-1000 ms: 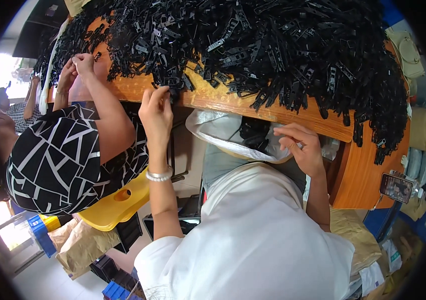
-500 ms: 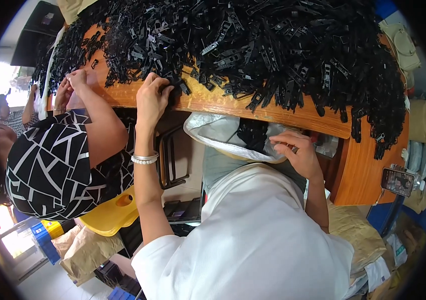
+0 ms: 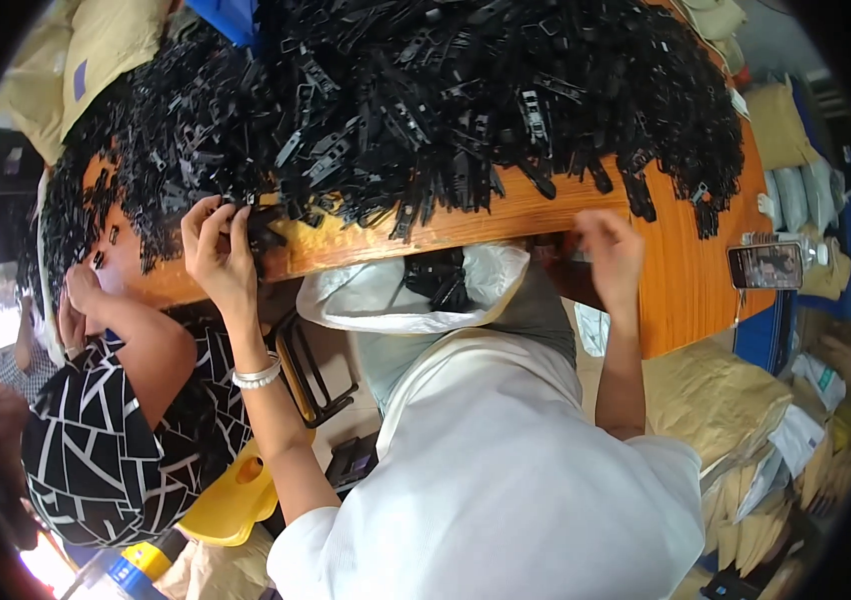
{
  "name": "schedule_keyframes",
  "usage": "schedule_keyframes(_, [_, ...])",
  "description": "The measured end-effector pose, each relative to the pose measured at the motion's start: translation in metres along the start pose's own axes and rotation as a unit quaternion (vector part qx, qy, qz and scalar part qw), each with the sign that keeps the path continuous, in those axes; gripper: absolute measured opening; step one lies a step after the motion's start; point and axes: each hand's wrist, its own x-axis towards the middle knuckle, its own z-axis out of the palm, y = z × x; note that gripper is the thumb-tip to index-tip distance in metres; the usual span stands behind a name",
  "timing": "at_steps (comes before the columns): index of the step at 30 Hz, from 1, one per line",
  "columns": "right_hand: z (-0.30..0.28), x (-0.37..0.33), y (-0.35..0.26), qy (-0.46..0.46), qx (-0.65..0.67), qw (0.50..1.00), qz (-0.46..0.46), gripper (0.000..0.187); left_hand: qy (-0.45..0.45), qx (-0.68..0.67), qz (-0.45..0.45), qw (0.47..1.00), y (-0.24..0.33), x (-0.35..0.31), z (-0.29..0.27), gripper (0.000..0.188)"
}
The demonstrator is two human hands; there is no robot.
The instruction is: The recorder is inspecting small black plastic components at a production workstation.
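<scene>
A large heap of black plastic parts (image 3: 426,110) covers a wooden table (image 3: 536,215). My left hand (image 3: 214,250), with a bead bracelet on its wrist, reaches up to the heap's near edge, and its fingers close on a few black parts there. My right hand (image 3: 611,250) is blurred at the table's front edge, to the right of a white plastic bag (image 3: 376,300). The bag hangs open below that edge between my arms and has black parts (image 3: 441,280) inside. Whether the right hand holds anything is unclear.
A co-worker in a black-and-white patterned top (image 3: 116,440) sits to my left, hands (image 3: 81,300) at the heap. A phone (image 3: 766,265) lies on the table's right end. Brown paper sacks (image 3: 716,395) stand at the right, a yellow stool (image 3: 236,495) below left.
My left hand has moved up from the table edge into the heap. My right hand has risen from the bag's rim to the table's front edge.
</scene>
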Motion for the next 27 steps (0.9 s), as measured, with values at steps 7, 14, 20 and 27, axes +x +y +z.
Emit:
schedule_keyframes(7, [-0.096,0.057,0.049,0.273,-0.329,0.899,-0.092,0.013,-0.024,-0.021,0.028,0.999,0.049,0.008,0.028,0.01])
schedule_keyframes(14, [-0.107,0.093,0.045,0.323,-0.491,0.806,-0.075,0.027,-0.06,-0.064,0.047,0.995,0.088,0.005,0.04,0.011])
schedule_keyframes(20, [-0.12,0.102,0.079,0.263,-0.425,0.858,-0.12,0.036,-0.099,-0.096,0.05,0.989,0.094,-0.001,0.056,0.011])
schedule_keyframes(27, [-0.118,0.064,0.088,0.238,-0.328,0.906,-0.121,0.024,-0.125,-0.111,0.028,0.986,0.104,0.001,0.072,0.011])
